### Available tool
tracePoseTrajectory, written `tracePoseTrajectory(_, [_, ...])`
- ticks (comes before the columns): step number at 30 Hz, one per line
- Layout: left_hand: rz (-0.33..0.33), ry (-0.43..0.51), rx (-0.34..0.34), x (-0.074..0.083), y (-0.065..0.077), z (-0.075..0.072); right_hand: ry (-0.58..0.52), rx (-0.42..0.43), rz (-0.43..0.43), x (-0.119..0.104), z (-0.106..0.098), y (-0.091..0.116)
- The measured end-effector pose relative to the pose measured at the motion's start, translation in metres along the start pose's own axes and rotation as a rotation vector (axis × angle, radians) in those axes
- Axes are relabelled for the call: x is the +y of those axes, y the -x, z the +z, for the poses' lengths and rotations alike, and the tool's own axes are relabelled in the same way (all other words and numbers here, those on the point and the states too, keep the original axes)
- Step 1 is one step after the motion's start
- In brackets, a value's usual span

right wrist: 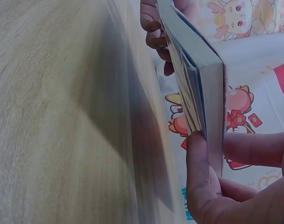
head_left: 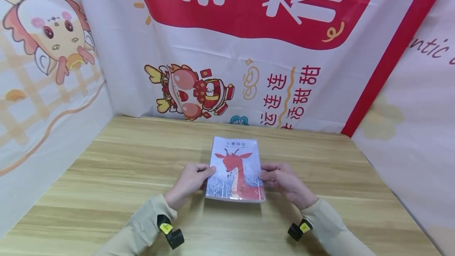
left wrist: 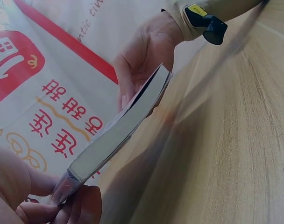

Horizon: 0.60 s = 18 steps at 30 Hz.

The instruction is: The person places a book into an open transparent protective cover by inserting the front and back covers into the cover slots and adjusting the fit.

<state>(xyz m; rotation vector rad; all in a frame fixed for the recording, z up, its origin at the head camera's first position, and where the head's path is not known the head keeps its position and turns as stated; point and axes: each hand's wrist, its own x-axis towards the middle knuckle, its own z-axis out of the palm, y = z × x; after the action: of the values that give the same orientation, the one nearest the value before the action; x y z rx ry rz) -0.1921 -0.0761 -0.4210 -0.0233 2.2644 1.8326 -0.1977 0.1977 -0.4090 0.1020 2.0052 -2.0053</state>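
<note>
A paperback book [head_left: 234, 171] with a red deer on a pale blue cover is held above the table, its front facing up. My left hand [head_left: 190, 181] grips the spine edge, thumb on the cover and fingers beneath. On the opposite edge my right hand [head_left: 287, 183] pinches the book between thumb and fingers. In the left wrist view the page block of the book [left wrist: 128, 126] shows edge-on, apart from the tabletop. The right wrist view shows the closed pages of the book [right wrist: 212, 98], with the right thumb and fingers on either side.
A wood-grain table [head_left: 142, 149] lies under the book. Behind it hangs a printed white and red cloth [head_left: 234, 70], and more printed cloth [head_left: 42, 90] closes off the left side. Each sleeve carries a black wrist camera [head_left: 170, 232].
</note>
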Motion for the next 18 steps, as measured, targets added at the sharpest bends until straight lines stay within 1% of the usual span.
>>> tracePoseTrajectory(10, [-0.004, -0.006, 0.004, -0.0025, -0.002, 0.0018, 0.01, 0.022, 0.017, 0.0039, -0.0004, -0.0019])
tracePoseTrajectory(18, [0.001, -0.023, 0.013, -0.005, -0.0026, 0.0005, 0.042, 0.03, 0.037, 0.007, -0.0008, -0.0032])
